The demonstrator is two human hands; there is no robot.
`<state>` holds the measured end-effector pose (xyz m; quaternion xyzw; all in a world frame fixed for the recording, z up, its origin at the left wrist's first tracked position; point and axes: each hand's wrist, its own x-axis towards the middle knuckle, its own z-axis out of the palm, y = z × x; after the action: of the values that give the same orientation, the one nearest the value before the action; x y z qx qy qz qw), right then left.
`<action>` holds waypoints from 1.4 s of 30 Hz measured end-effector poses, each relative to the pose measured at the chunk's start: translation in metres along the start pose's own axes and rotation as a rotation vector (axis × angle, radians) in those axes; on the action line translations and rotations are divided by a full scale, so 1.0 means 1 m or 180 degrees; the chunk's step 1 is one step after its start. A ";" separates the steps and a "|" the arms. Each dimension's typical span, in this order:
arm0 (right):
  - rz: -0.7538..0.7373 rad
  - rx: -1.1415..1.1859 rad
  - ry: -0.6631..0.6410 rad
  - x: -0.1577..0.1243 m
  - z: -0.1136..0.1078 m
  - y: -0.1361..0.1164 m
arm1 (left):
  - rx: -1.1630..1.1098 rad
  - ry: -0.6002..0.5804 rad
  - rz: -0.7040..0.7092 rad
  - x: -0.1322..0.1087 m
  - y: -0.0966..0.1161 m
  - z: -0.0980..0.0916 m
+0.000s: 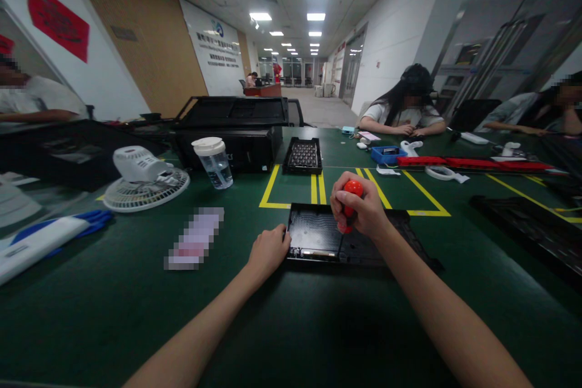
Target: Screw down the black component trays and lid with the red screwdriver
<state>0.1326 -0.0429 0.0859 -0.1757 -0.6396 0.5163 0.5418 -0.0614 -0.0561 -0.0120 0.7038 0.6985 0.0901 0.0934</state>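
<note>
A flat black plastic panel (318,236) lies on the green table in front of me. My right hand (361,209) is wrapped round the red handle of a screwdriver (351,195), held upright over the panel's middle. My left hand (269,250) is curled against the panel's left edge, pressing on its near left corner. The screwdriver's tip is hidden behind my fingers.
A black tray of small parts (303,156) sits beyond the panel inside yellow floor-tape lines. A white fan (144,180), a lidded plastic cup (215,161) and a black computer case (231,127) stand at the left. Other people sit along the table at right and left.
</note>
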 end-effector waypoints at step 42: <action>0.0336 0.0598 -0.0478 0.001 -0.012 -0.008 | -0.0063 0.0056 0.0059 0.001 0.001 0.002</action>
<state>0.1455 -0.0391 0.0918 -0.1184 -0.6171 0.6134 0.4785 -0.0600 -0.0550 -0.0142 0.7085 0.6918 0.1041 0.0933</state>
